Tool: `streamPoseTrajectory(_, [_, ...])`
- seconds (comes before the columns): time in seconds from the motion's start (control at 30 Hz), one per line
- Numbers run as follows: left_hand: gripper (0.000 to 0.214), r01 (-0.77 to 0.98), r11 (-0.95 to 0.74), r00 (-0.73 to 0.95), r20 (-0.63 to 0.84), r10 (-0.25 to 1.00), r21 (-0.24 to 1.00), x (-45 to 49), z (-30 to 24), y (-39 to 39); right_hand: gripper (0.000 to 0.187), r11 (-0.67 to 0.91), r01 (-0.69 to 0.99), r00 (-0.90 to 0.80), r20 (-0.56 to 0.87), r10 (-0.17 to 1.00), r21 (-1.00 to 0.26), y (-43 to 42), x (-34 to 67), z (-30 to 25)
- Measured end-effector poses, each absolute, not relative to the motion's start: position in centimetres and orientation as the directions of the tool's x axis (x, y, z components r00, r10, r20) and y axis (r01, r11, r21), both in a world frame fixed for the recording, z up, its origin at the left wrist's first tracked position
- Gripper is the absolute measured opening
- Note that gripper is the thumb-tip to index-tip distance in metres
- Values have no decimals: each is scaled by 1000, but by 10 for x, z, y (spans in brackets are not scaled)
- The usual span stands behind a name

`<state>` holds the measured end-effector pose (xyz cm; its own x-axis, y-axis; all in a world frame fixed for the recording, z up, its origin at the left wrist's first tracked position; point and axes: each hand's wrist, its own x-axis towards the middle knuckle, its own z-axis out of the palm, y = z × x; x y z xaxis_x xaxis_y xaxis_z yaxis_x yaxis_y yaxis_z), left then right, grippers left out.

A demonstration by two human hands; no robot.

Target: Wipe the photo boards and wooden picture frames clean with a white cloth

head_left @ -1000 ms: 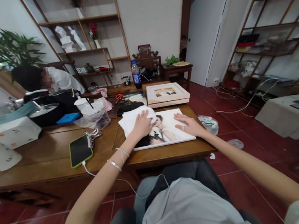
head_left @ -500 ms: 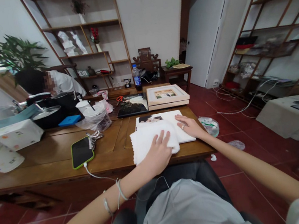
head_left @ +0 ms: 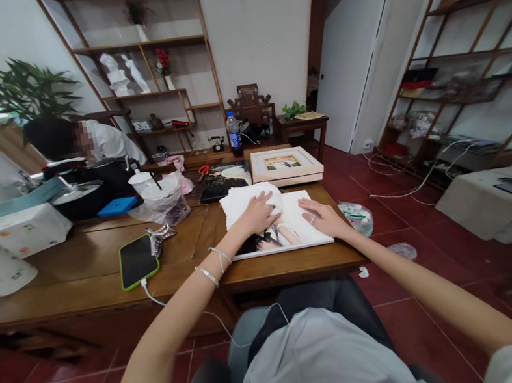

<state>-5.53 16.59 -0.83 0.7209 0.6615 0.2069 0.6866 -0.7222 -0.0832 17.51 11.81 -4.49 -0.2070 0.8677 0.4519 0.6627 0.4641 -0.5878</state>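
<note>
Far left on table (head_left: 81, 295): white boxes (head_left: 20, 230) pushed to the edge, likely to keep the middle free. Behind them, another person (head_left: 101, 139) bent over pots (head_left: 83, 195), hands not visible. Next, phone (head_left: 138, 260) lying face up near the front edge, cable trailing off toward the lap, probably kept within reach while charging. Just beside it a metal clip (head_left: 159, 235), then a plastic bag (head_left: 162, 205) with cups further back. Past that, dark photo (head_left: 224, 180) lying flat, bottle (head_left: 234, 132) upright behind it. Left hand (head_left: 257, 213) palm down on white cloth (head_left: 238, 204), fingers open and spread, pressing rather than gripping; cloth bunched over the far left corner of the print (head_left: 305, 232), apparently held flat so as to rub the surface. Print lying flat at the front edge of the table, right in front of the body, picture side up. Framed photo (head_left: 285, 163) set just behind the print, seemingly parked out of the way. Right hand (head_left: 323, 218) palm down on the print's right side, fingers open and straight, holding nothing, most likely pinning the print so it cannot slide under the cloth. Off the table's right end, a plastic bag on floor (head_left: 357, 213). Far right, printer (head_left: 500, 201) low by the shelves.
</note>
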Motion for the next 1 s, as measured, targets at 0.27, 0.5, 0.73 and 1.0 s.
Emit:
streamPoseTrajectory(0.27, [35,634,-755,773,179,609,-168,-44,-4,111,36,470,666,-212,458,863,-578,118,175,-46])
streamPoseTrajectory(0.5, [26,574,-797,819,159,552,-191,-40,2,29,38,487,647,-219,469,856,-587,117,175,-45])
streamPoseTrajectory(0.73, [33,673,-724,737,213,641,-150,-24,-5,64,39,477,656,-217,460,861,-584,117,175,-44])
streamPoseTrajectory(1.0, [36,822,-569,562,203,802,-26,14,-3,106,45,486,651,-242,447,861,-583,119,178,-43])
